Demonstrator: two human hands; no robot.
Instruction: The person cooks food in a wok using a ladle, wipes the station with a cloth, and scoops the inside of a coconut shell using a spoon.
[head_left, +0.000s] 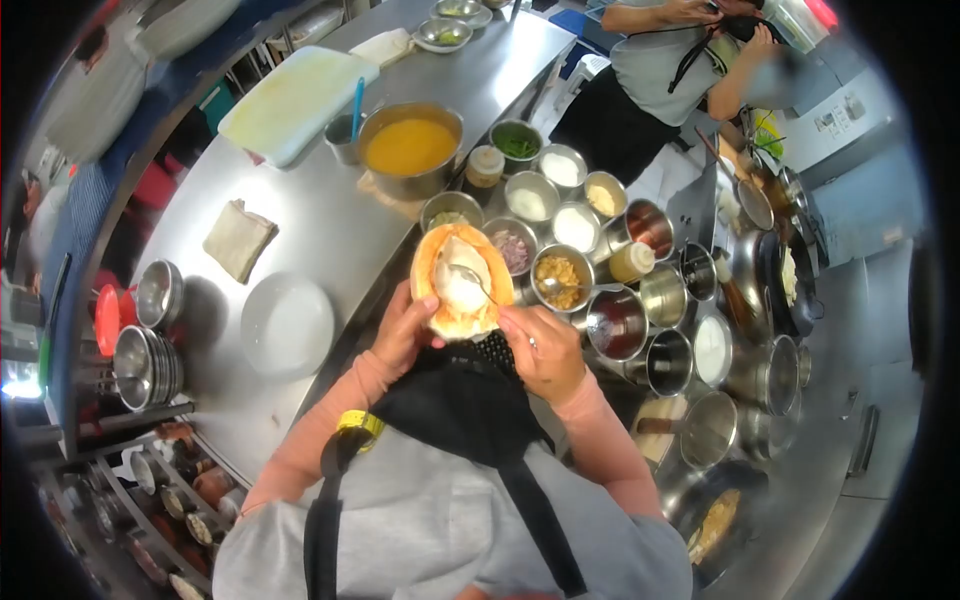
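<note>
My left hand [402, 328] is closed on the lower left edge of an oval, orange-rimmed hollow shell [424, 262], held in front of my apron. Pale, creamy white stuff lies inside it; I cannot tell whether the shell is bread or something else. My right hand [545, 350] pinches the handle of a metal spoon [487, 291] at the shell's right side. The spoon's bowl rests in the white filling. Just beyond the shell are a bowl of chopped pinkish onion [513, 246] and a bowl of golden-brown chopped food [562, 278] with another spoon in it.
On the steel table [190, 340] are a white plate [287, 326], a folded cloth [240, 241], a cutting board [297, 105] and a pot of orange liquid [411, 146]. Stacked bowls [148, 368] stand left. Pans [715, 525] line the right. Another person [650, 70] stands ahead.
</note>
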